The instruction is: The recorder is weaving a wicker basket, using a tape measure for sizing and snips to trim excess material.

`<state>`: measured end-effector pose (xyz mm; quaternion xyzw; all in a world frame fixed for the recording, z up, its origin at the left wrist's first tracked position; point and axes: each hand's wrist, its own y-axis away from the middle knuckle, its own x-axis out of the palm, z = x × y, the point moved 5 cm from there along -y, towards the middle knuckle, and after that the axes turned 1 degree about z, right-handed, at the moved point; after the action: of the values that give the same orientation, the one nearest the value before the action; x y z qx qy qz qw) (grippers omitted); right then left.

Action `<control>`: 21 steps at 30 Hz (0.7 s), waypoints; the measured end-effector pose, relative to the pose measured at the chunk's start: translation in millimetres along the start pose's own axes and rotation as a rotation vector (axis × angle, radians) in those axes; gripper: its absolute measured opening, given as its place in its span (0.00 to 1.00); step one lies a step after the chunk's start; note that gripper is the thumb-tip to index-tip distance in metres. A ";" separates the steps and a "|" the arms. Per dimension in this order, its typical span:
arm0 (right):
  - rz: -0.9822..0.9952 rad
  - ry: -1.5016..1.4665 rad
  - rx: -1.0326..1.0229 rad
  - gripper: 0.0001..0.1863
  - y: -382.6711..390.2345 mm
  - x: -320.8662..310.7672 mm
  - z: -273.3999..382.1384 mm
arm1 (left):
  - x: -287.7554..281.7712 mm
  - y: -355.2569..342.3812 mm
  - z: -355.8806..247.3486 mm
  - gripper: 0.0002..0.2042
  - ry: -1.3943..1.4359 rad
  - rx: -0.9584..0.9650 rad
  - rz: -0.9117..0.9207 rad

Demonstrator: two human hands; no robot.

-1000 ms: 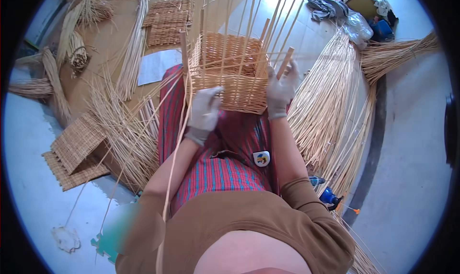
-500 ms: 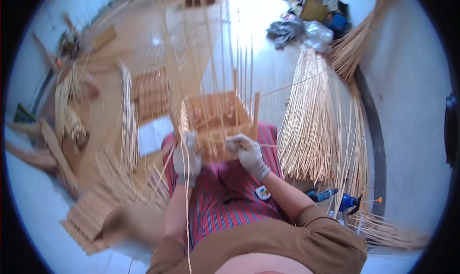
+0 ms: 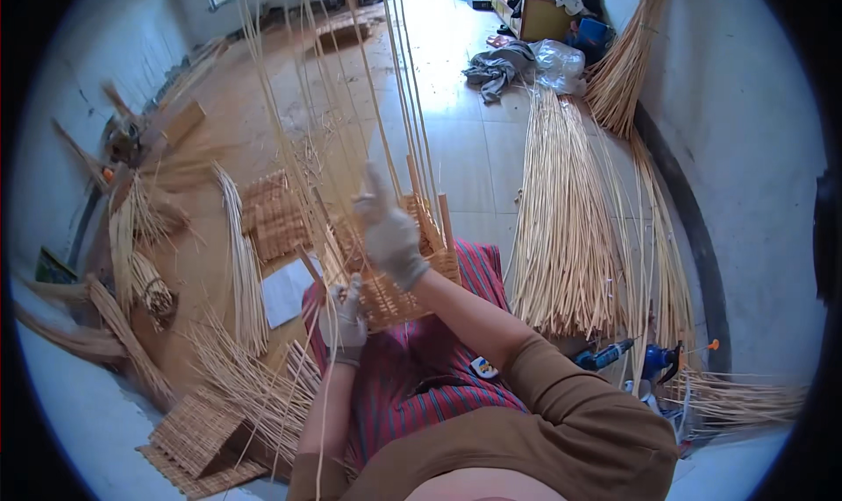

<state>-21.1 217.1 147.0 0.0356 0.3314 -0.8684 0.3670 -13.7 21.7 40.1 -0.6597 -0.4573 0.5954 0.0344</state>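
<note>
A partly woven rattan basket, with long upright stakes, rests on my lap over striped red cloth. My left hand, in a pale glove, is closed on the basket's near left corner, where a long loose strand hangs down. My gloved right hand is raised above the near side among the stakes, its fingers smeared by motion; whether it holds a strand I cannot tell.
Reed bundles lie right and left, with woven panels and a white sheet. A blue tool lies right. Clothes and bags pile at the back right, beside a wall.
My right hand has moved up and left, from low at the basket's front to over it. My left hand stays at the left corner. The view has shifted, showing more of the room.
</note>
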 end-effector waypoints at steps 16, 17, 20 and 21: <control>-0.081 -0.039 0.160 0.19 53.7 -112.9 -62.7 | 55.0 -40.8 -77.1 0.36 -0.190 -0.210 0.314; -0.057 -0.023 0.266 0.17 75.3 -124.5 -78.1 | 56.9 -39.8 -76.4 0.36 -0.187 -0.217 0.311; -0.064 -0.039 0.422 0.14 130.7 -129.3 -95.3 | 45.6 -31.7 -71.9 0.27 0.255 -0.225 -0.003; -0.010 0.002 0.194 0.14 134.9 -119.1 -80.9 | 36.6 -23.2 -64.9 0.23 0.366 -0.249 -0.159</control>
<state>140.2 270.0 46.3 0.0700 0.2462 -0.8982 0.3573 21.6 91.1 44.8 -0.7177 -0.5638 0.4004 0.0818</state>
